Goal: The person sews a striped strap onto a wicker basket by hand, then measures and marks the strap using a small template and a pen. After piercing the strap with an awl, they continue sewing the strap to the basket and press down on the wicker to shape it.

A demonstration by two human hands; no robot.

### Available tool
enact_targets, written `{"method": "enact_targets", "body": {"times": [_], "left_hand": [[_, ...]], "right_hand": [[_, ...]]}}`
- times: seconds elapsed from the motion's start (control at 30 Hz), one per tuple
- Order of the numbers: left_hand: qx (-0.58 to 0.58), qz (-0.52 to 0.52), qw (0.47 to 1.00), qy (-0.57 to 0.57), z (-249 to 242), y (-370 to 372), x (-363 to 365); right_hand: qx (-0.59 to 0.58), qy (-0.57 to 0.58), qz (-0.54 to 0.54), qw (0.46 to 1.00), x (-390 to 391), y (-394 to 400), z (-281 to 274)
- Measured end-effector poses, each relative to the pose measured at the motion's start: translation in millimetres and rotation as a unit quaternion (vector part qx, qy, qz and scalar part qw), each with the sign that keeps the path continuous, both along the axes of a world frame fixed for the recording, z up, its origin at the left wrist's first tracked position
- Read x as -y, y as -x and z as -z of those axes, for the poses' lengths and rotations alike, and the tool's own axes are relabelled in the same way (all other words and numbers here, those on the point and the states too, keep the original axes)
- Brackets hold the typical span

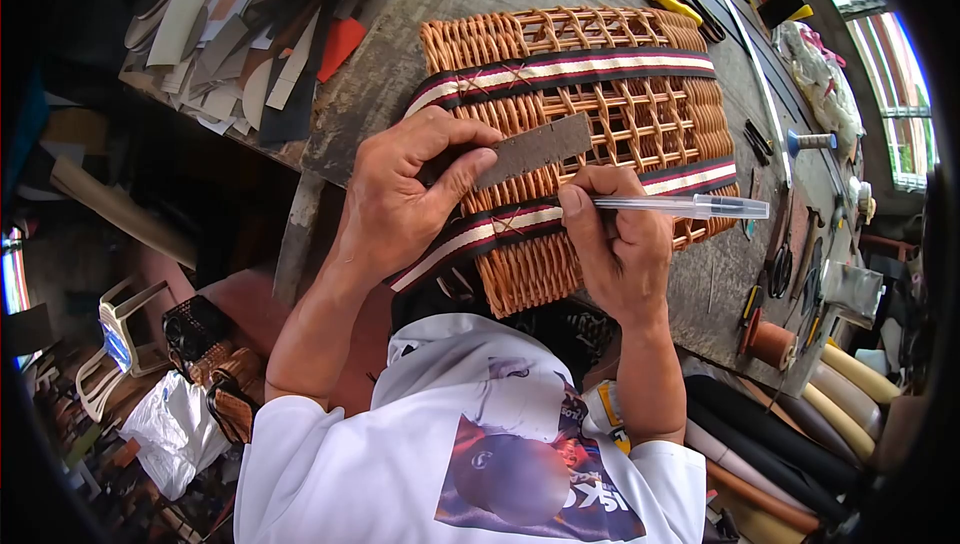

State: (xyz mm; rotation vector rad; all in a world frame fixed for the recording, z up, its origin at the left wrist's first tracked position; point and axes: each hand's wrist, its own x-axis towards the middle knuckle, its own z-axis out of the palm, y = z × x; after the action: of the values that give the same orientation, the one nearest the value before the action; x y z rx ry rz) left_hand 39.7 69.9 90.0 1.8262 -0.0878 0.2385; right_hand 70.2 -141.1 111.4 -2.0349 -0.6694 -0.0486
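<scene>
A woven wicker basket [620, 124] lies on the wooden workbench, with two striped straps [590, 66] running across it. My left hand [415, 179] pinches the end of a flat grey-brown strip [545, 149] with small marks along its edge, held over the wicker. My right hand [625, 244] grips a clear capped pen [700, 206] between thumb and fingers, just below the strip's far end. The pen points to the right, over the lower strap. The wicker under both hands is partly hidden.
Scraps of material [225, 44] are heaped at the bench's left. A yellow-handled tool [675, 6] lies beyond the basket. Scissors [780, 269], a thread spool [770, 344] and a blue spool [810, 141] are along the right side. Rolls of material [840, 394] stand at lower right.
</scene>
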Motion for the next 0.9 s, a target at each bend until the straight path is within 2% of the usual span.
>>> {"method": "enact_targets", "body": {"times": [0.1,0.37,0.57,0.6,0.63,0.7,0.73,0.83,0.87,0.9], "left_hand": [[0.023,-0.019,0.999,0.034,5.6,-2.1,2.3],[0.033,-0.019,0.999,0.011,7.8,-4.6,1.7],[0.031,-0.03,0.999,-0.01,7.7,-3.1,3.7],[0.037,-0.032,0.999,-0.011,8.0,-3.1,4.0],[0.033,-0.03,0.999,-0.012,6.8,-2.6,4.3],[0.022,-0.028,0.999,-0.013,4.3,-0.9,4.7],[0.024,-0.029,0.999,-0.023,2.9,-0.6,5.1],[0.021,-0.027,0.999,-0.005,4.5,0.7,4.5],[0.012,-0.026,1.0,-0.003,3.5,1.1,4.9],[0.015,-0.027,1.0,-0.006,3.1,1.2,4.9]], "right_hand": [[0.023,-0.007,-0.013,1.0,-1.1,-0.9,3.4],[0.06,0.051,-0.012,0.997,-8.6,-4.1,3.3],[0.147,0.078,-0.011,0.986,-15.8,1.8,7.5],[0.14,0.087,-0.022,0.986,-13.0,1.4,6.6],[0.099,0.033,-0.06,0.993,-6.3,-4.0,5.0],[-0.017,0.049,-0.084,0.995,5.3,-11.0,-10.9],[0.006,0.039,-0.099,0.994,5.4,-11.4,-8.8],[-0.023,0.062,-0.121,0.99,8.6,-12.4,-22.0],[-0.062,0.064,-0.105,0.99,9.8,-10.3,-22.5],[-0.033,0.048,-0.092,0.994,9.4,-7.2,-19.5]]}}
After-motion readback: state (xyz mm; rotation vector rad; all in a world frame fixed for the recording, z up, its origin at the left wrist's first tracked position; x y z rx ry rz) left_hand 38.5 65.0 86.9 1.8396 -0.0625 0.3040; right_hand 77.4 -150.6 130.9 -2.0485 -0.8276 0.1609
